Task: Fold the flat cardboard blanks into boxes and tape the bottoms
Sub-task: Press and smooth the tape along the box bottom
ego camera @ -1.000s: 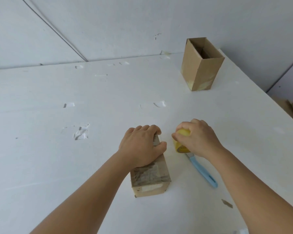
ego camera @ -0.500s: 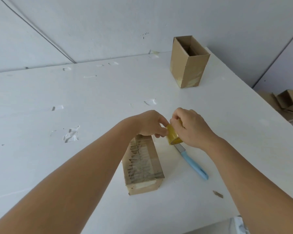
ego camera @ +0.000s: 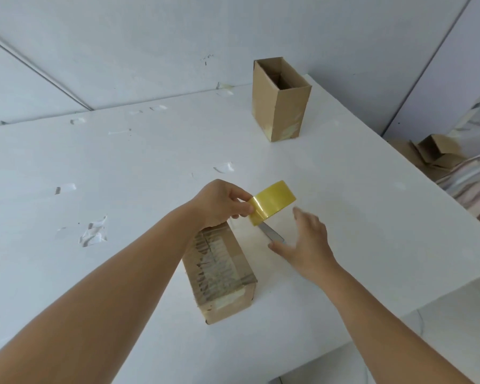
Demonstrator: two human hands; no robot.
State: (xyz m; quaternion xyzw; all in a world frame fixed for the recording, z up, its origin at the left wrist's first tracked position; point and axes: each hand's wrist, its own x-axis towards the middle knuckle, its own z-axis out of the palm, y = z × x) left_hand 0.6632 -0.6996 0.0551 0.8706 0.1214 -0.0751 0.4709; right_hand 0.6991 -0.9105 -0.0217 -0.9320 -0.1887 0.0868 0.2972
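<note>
Two hands divide the work: left hand (ego camera: 219, 202) pinches tape (ego camera: 270, 202) aloft, freeing open-fingered right hand (ego camera: 306, 245), likely for the knife (ego camera: 272, 234).

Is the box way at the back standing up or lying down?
Standing up. The far box rests on its bottom on the table, its open top facing up so you can see inside.

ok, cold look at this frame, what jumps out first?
The yellow tape roll, held up mid-frame above the table by the left hand, which pinches it. Just right of it the right hand hangs open over a knife blade on the white table. Then two cardboard boxes: one lying on its side under the left arm, one upright and open-topped at the far edge.
</note>
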